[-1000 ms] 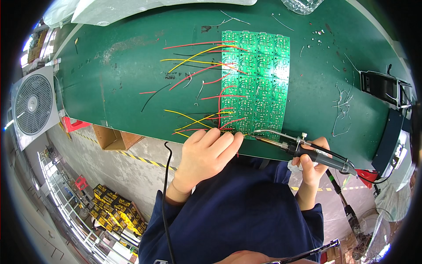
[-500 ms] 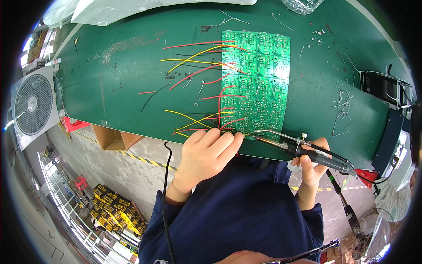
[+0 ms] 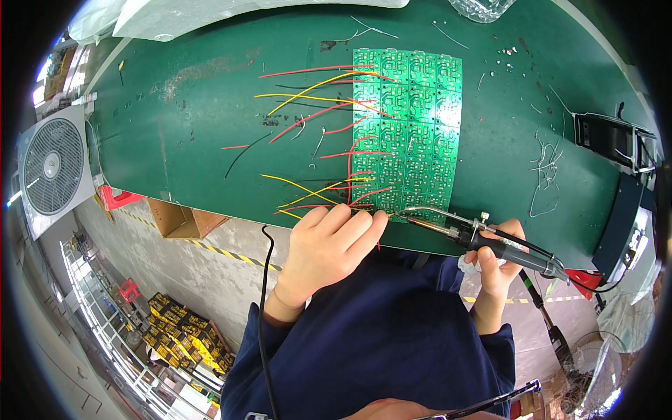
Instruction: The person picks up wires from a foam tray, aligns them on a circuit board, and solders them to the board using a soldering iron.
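Note:
A green panel of circuit boards (image 3: 420, 140) lies on the green bench, with red, yellow and black wires standing out over its left side. At the panel's near edge, my left hand (image 3: 337, 238) is closed, thumb and fingers pinching a wire whose end is hidden beneath them. My right hand (image 3: 498, 260) grips a soldering iron (image 3: 483, 241) with a thin metal solder-feed tube (image 3: 437, 211) fixed along it. The iron's tip meets the near edge of the panel, just right of my left fingertips. Something white and crumpled (image 3: 470, 264) sits under my right fingers.
Solder scraps (image 3: 546, 168) are scattered right of the panel. A black metal stand (image 3: 612, 140) and a dark blue box (image 3: 619, 220) stand at the bench's right end. To the left is a fan (image 3: 52, 157). A black cable (image 3: 266, 301) hangs by my left arm.

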Demonstrator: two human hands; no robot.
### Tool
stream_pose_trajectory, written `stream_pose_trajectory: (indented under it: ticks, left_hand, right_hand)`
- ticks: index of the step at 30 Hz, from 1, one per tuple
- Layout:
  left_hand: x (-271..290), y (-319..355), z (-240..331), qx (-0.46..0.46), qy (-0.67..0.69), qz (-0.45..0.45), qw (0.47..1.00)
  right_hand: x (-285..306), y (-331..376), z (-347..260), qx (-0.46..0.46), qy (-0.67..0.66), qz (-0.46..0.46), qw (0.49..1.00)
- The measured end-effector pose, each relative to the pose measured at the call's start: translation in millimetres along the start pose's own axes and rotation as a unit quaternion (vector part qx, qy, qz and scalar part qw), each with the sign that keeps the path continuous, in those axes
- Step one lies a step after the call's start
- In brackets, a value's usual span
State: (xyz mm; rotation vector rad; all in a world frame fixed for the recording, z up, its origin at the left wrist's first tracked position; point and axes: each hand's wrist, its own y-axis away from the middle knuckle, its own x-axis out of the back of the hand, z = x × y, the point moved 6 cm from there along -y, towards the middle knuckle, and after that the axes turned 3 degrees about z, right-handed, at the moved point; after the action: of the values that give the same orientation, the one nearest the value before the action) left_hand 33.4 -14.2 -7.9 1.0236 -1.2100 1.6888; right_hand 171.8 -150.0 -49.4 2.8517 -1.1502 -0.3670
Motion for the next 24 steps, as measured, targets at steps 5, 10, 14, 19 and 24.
stream_pose_trajectory:
  ticks: [5, 10, 14, 19, 24]
  left_hand:
    - [0.2, 0.1, 0.1, -0.003, 0.0, -0.006, 1.0]
    - [0.3, 0.7, 0.7, -0.005, -0.005, -0.009, 1.0]
    - [0.2, 0.4, 0.5, -0.006, -0.003, -0.009, 1.0]
    - [0.0, -0.3, 0.2, -0.007, -0.007, -0.025, 1.0]
    - [0.3, -1.1, 0.1, -0.006, -0.007, -0.032, 0.999]
  right_hand:
    - [-1.0, 0.2, -0.6, 0.007, 0.0, -0.003, 1.0]
    - [-1.3, 0.3, -0.7, 0.003, -0.01, -0.004, 1.0]
    - [-1.1, 0.1, -1.0, 0.011, -0.003, -0.005, 1.0]
    - [-0.1, 0.6, -0.8, 0.014, -0.001, 0.0, 1.0]
    - [1.6, 0.5, -0.4, 0.009, 0.003, 0.006, 1.0]
